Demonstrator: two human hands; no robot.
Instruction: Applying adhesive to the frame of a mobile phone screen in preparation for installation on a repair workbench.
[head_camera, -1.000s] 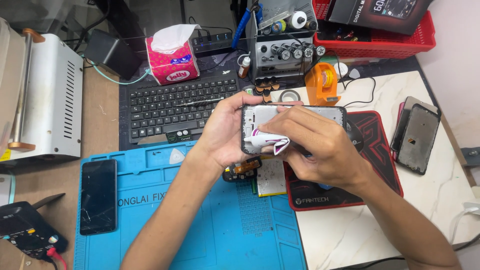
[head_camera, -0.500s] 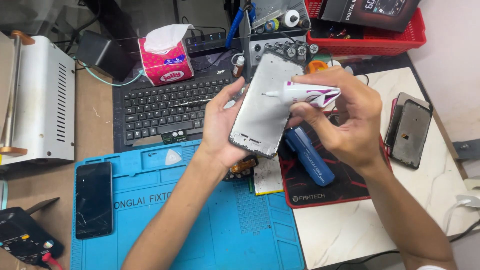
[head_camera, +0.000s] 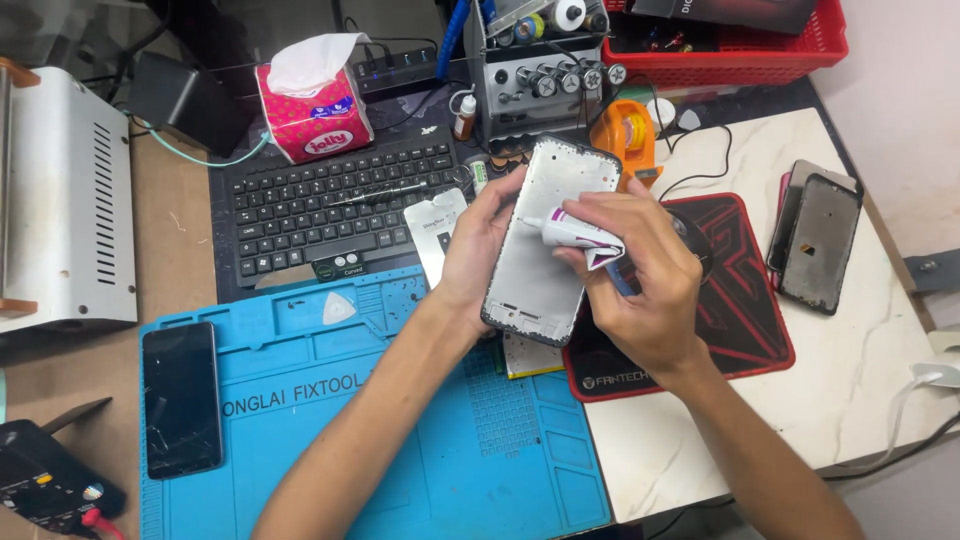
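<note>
A bare phone frame was held tilted above the bench, its upper end toward twelve o'clock and its lower end toward six, over the seam between the blue repair mat and the red-and-black mouse pad. The left hand was wrapped round the frame's left edge, its grip pressed onto that edge with the thumb on the face. A small white glue tube with a purple band was pinched in the grip of the right hand, the nozzle pointed toward nine o'clock and laid on or just above the frame's inner face near the upper third; whether the tip touched could not be told.

The step in hand was judged to be the laying of adhesive onto the frame. The next move was judged to call for a steady, light squeeze while the nozzle was drawn along the border, with the frame kept still by the left hand so that the bead stayed narrow.

At nine o'clock on the mat a dark phone lay face up, well apart. A keyboard sat at eleven o'clock, and two more phone bodies lay at three o'clock.
</note>
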